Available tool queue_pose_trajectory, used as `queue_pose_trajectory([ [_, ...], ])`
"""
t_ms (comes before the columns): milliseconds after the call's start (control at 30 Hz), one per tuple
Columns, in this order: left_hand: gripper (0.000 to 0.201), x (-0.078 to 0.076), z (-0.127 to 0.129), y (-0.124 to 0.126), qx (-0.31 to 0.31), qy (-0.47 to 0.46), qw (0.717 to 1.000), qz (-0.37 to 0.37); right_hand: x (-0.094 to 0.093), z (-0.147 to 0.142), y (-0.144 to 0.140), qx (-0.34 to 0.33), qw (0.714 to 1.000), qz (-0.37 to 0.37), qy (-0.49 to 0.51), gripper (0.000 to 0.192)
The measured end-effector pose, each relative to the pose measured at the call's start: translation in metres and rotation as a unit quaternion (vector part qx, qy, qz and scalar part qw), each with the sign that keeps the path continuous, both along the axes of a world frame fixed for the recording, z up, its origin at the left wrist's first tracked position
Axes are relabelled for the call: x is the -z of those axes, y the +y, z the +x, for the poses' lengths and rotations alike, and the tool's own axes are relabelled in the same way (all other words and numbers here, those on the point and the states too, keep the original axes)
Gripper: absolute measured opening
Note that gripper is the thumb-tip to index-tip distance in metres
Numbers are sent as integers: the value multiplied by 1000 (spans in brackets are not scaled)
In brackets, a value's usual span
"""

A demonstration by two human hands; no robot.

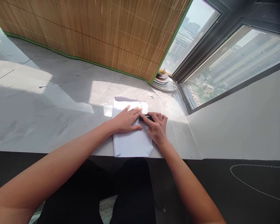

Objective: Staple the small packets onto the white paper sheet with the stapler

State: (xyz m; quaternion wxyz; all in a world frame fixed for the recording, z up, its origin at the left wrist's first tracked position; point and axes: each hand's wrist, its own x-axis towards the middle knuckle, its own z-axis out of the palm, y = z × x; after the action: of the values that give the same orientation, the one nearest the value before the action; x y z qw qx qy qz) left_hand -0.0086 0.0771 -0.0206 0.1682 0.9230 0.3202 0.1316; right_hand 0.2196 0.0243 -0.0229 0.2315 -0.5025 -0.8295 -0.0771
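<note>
Left hand (127, 119) spread flat on paper (132, 141), fingers open, pinning sheet at counter (60, 102) near edge so it cannot slide. Right hand (157, 127) at 3 o'clock of left, fingers closed round black pen (146, 117), tip on the sheet's upper part. Plates (164, 81) stacked at 1 o'clock, by window (224, 65).

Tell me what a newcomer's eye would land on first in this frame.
Two bare forearms converge on a white sheet of paper at the sill's near edge: the left hand lies flat on it, the right hand grips a black marker. Behind hangs a green-edged bamboo blind, with stacked plates by the window.
</note>
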Motion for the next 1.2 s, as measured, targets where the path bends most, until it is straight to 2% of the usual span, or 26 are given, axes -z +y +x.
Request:
queue_pose_trajectory([
  [167, 78, -4, -1, -1, 2, 6, 1000, -3, 1, 0, 1, 11, 999, 2, 53, 70],
  [300, 81, -4, -2, 0, 4, 19, 1000, 0, 3, 8, 5, 87, 985, 37, 144, 56],
  [433, 80, 0, -3, 2, 13, 24, 1000, 2, 7, 16, 11, 183, 957, 58, 217, 49],
  [567, 74, -4, -5, 3, -3, -15, 1000, 16, 11, 17, 13, 190, 955, 85, 213, 57],
  [667, 53, -17, -15, 1, -70, -106, 991, 50, 10, 19, 10, 196, 967, 81, 143, 65],
  [800, 36, -33, -49, 1, -216, -201, 951, 92, 7, 33, 8, 160, 983, 43, 82, 66],
  [867, 33, -33, -77, 4, -289, -182, 935, 95, 6, 39, 8, 144, 983, 36, 105, 63],
  [933, 31, -27, -108, 6, -356, -119, 924, 78, 2, 36, 5, 145, 977, 42, 147, 59],
  [1000, 33, -18, -136, 6, -434, -33, 898, 64, -3, 19, 0, 154, 969, 51, 187, 60],
  [1067, 37, -9, -154, 4, -485, 28, 872, 66, -9, -11, -6, 153, 967, 44, 201, 65],
  [1200, 42, -3, -159, -1, -498, 78, 858, 102, -14, -89, -10, 119, 983, -15, 139, 69],
])
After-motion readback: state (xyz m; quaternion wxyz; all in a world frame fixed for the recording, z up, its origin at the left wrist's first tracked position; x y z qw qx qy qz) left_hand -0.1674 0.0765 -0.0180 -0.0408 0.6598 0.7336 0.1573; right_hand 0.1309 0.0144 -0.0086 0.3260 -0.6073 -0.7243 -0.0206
